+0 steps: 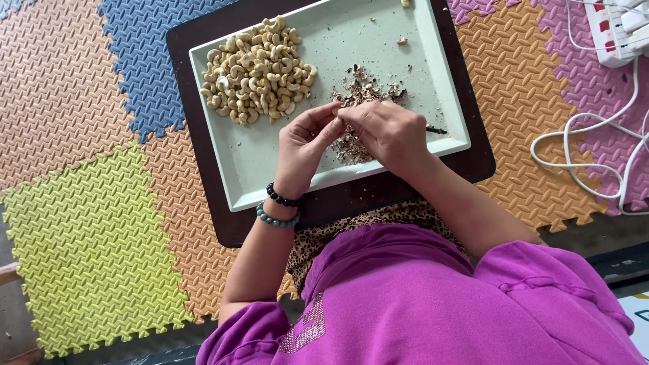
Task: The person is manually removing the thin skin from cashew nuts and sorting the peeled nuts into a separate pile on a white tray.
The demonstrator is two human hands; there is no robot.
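Note:
My left hand [305,145] and my right hand [387,132] meet over a pale green rectangular tray [270,169]. Their fingertips pinch one small cashew nut [335,112] between them. My right hand also holds a thin dark tool whose tip [436,130] sticks out to the right. A heap of peeled cashew nuts [257,71] lies in the tray's far left part. Brown skin scraps [362,88] are piled under and beyond my hands. Two bead bracelets [278,206] circle my left wrist.
The tray rests on a dark brown board [203,182] laid on coloured foam floor mats [94,223]. A white power strip [618,27] with white cables [581,169] lies at the right. My magenta top fills the bottom of the view.

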